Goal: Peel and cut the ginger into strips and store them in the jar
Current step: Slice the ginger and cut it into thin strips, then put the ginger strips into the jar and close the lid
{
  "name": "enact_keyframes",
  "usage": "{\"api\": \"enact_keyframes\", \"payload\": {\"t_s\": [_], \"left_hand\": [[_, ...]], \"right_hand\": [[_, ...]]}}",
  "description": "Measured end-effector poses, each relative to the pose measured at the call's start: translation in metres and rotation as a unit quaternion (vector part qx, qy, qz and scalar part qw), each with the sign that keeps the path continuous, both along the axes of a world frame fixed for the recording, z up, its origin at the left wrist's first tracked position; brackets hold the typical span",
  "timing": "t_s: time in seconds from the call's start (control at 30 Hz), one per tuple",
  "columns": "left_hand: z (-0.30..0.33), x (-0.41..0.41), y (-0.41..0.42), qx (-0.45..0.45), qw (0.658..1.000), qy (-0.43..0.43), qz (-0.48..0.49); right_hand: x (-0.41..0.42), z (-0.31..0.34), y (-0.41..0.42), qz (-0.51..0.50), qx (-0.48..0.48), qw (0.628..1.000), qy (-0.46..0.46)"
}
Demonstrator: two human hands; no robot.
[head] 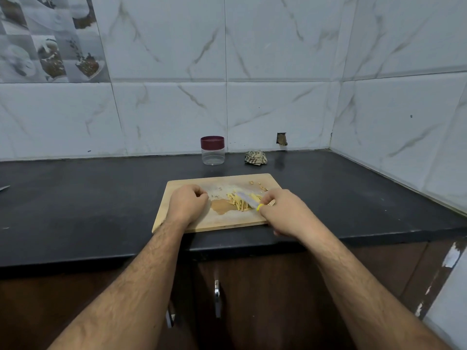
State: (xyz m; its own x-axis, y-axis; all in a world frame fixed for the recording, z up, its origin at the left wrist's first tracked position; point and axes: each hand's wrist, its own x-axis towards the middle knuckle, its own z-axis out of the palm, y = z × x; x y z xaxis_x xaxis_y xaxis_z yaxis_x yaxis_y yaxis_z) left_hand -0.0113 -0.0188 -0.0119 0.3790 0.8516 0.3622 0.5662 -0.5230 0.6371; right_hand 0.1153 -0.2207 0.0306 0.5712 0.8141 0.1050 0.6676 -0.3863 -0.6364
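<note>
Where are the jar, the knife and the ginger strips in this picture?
jar (213, 154): head view, on its clear body under the dark red lid.
knife (249, 199): head view, on the blade.
ginger strips (238, 203): head view, on the pile's middle.

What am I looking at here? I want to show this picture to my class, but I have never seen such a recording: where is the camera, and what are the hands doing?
There is no machine: a person wears a camera on the head, looking forward and down, so the two forearms reach in from below. On the black counter lies a wooden cutting board with a pile of yellow ginger strips. The right hand grips a knife with a yellow handle, its blade over the strips. The left hand rests curled on the board, seemingly holding nothing. Behind stand a clear jar with its dark red lid on, and a crumpled cloth.
</note>
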Motion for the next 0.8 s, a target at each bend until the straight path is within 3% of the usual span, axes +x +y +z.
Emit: {"api": "enact_keyframes", "payload": {"t_s": [0.07, 0.23, 0.37, 0.8], "left_hand": [[0.000, 0.000, -0.001, 0.010, 1.000, 0.013, -0.003], [0.000, 0.001, -0.003, 0.033, 0.999, 0.038, -0.002], [0.000, 0.002, -0.004, 0.042, 0.998, 0.046, 0.000], [0.000, 0.002, -0.007, 0.086, 0.994, 0.073, -0.003]], "right_hand": [[0.014, -0.002, 0.001, -0.039, 0.005, 0.998, -0.046], [0.048, -0.007, 0.004, -0.123, 0.017, 0.990, -0.065], [0.056, -0.004, 0.004, -0.185, -0.035, 0.977, -0.100], [0.056, -0.005, 0.036, -0.166, -0.101, 0.965, -0.178]]}}
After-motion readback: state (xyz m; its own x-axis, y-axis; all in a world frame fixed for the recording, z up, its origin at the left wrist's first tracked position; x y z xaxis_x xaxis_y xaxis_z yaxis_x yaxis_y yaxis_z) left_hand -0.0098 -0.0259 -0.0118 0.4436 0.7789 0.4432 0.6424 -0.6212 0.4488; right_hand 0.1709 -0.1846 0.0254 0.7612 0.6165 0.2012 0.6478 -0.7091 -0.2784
